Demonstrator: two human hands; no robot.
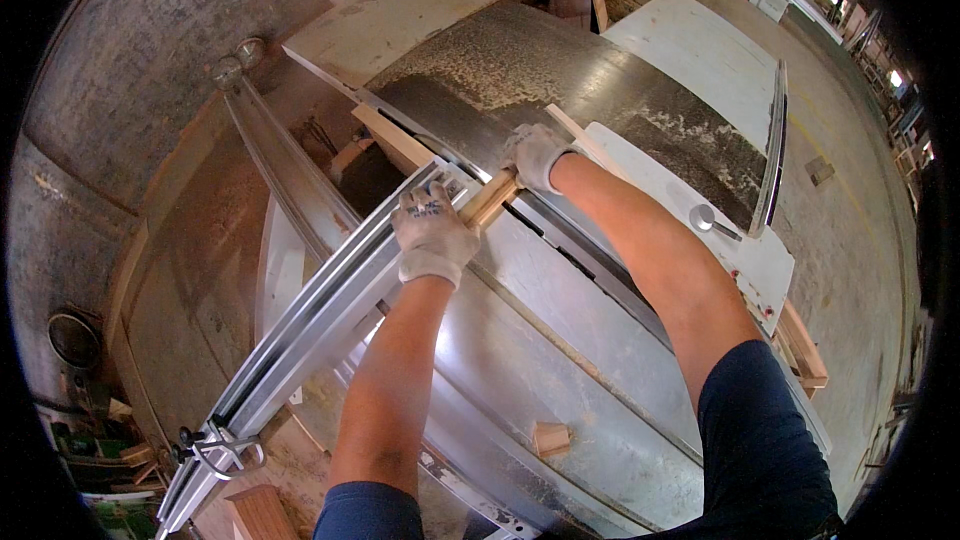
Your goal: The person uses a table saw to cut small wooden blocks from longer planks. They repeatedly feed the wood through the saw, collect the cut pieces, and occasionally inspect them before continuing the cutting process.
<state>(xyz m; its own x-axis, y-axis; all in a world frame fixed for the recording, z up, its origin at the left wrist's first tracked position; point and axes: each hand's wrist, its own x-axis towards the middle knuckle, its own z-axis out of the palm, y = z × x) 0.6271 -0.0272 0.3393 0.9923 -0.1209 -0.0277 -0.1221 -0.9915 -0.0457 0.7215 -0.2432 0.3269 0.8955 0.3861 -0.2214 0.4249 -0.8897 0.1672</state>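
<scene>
A short wooden piece (489, 199) lies across the metal sliding table (560, 330) of a panel saw, against the end of the aluminium fence (340, 270). My left hand (432, 228), in a pale work glove, is closed over the fence and the near part of the wood, its fingers bent over the fence. At the wood's other end, my right hand (537, 154), gloved too, has its fingers curled round the piece; the fingertips are partly hidden. No blade can be made out near the hands.
A wooden offcut (550, 438) sits on the sliding table. Right of my right arm is a white plate (745, 270) with a round metal knob (702, 217). Farther off spreads the worn saw table (530, 55). A clamp-like stop (220, 448) is on the fence's near end.
</scene>
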